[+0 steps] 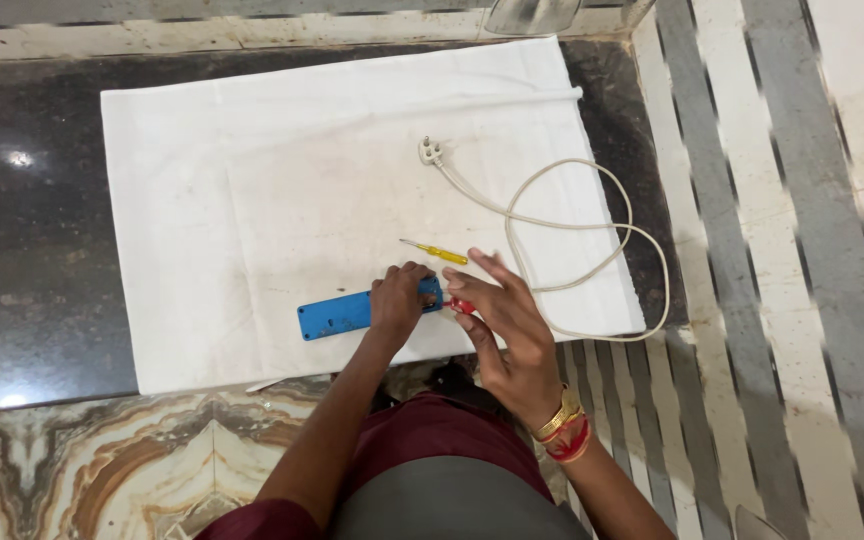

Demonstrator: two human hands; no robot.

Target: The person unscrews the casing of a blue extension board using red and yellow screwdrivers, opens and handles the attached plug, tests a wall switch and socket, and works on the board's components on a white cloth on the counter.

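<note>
Centrally, left hand (399,298) presses fingers down on blue extension box (357,311). Right hand (508,318) pinches red-handled screwdriver (461,305) at its 3 o'clock end. Yellow-handled screwdriver (435,252) lies at 12 o'clock.

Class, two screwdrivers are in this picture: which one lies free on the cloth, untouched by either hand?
The yellow-handled screwdriver, lying alone on the white cloth above the hands. The red-handled one sits in the right hand, beside the blue box.

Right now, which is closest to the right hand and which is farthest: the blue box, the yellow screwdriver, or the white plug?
1. Blue box, just left of the right hand, under the left hand.
2. Yellow screwdriver, just above.
3. White plug, far up the cloth.
</note>
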